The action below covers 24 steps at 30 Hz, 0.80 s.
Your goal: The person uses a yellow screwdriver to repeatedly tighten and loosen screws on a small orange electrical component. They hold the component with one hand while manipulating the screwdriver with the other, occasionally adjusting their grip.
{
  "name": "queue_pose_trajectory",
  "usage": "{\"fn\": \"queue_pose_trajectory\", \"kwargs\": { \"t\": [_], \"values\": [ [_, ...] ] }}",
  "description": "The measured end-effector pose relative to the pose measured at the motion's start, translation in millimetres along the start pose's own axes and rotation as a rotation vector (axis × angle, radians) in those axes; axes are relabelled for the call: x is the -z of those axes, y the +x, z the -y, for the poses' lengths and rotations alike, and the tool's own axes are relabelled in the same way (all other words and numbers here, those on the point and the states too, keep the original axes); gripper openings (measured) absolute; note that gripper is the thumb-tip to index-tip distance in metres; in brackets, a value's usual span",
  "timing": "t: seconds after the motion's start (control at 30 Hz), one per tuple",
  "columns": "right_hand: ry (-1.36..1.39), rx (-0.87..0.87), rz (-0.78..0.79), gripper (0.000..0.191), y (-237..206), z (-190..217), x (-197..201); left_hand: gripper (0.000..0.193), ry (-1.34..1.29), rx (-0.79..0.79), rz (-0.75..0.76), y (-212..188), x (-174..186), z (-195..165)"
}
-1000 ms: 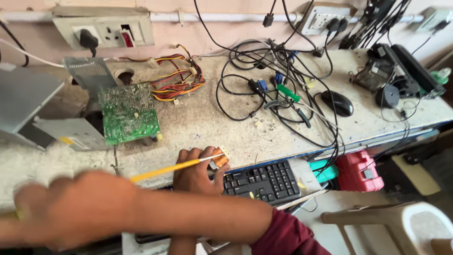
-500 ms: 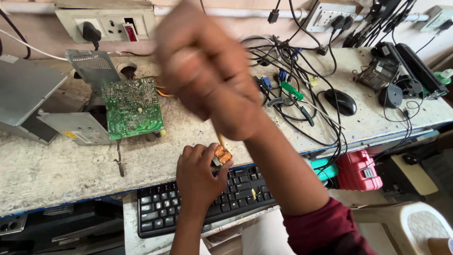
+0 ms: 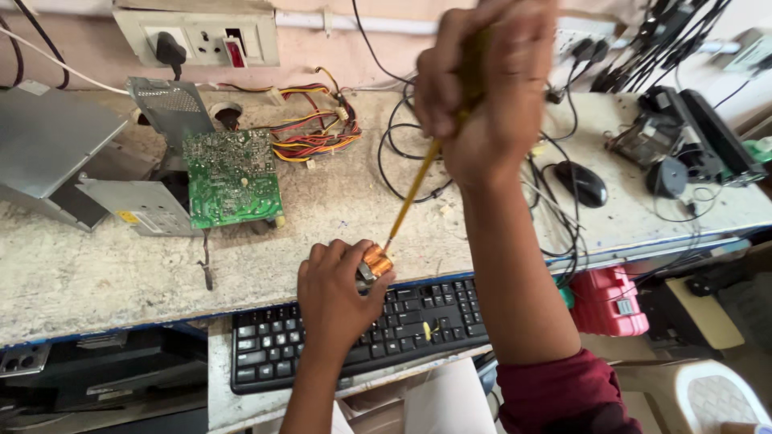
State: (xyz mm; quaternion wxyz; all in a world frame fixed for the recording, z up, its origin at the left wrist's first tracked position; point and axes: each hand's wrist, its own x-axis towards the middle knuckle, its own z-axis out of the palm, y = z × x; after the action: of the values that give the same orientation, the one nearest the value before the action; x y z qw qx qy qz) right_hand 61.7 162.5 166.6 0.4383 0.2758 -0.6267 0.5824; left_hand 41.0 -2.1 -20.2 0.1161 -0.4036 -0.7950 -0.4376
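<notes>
Right hand [image 3: 490,96] angles yellow screwdriver [image 3: 412,195] tip-down-left into left-held copper coil [image 3: 375,261].

Obscured items, workbench view

Right hand [image 3: 490,88]: motion-blurred, top cropped. Yellow tool [image 3: 414,193]: handle hidden in fist. Copper coil [image 3: 375,260]: partly covered by left hand [image 3: 338,297].

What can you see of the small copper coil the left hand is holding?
The copper coil is a small, shiny orange-brown winding, round like a spool, with a grey part at its left. The left hand pinches it at the bench edge, above the black keyboard. The thin yellow tool in the right hand slants down, its tip at the coil's top.
</notes>
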Motion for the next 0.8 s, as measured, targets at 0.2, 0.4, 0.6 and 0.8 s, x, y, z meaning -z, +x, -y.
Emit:
{"fn": "queue_pose_trajectory", "kwargs": {
  "t": [0.2, 0.4, 0.6, 0.8],
  "values": [
    [-0.38, 0.029, 0.317, 0.039, 16.3, 29.3, -18.0, 0.068, -0.076, -0.116, 0.003, 3.6, 6.9, 4.9],
    [-0.511, -0.049, 0.461, 0.04, 30.1, 52.5, -8.6, 0.077, -1.037, -0.206, -0.094, 25.6, 4.5, -18.7],
    [-0.578, 0.011, 0.533, 0.042, 25.9, 51.0, 12.2, 0.057, -1.263, -0.064, -0.059, 79.1, -22.8, -38.0],
    [-1.169, -0.27, 0.462, 0.041, -27.4, 29.9, 112.5, 0.054, -1.17, -0.13, -0.204, 85.7, -26.4, -22.2]
  ]
}}
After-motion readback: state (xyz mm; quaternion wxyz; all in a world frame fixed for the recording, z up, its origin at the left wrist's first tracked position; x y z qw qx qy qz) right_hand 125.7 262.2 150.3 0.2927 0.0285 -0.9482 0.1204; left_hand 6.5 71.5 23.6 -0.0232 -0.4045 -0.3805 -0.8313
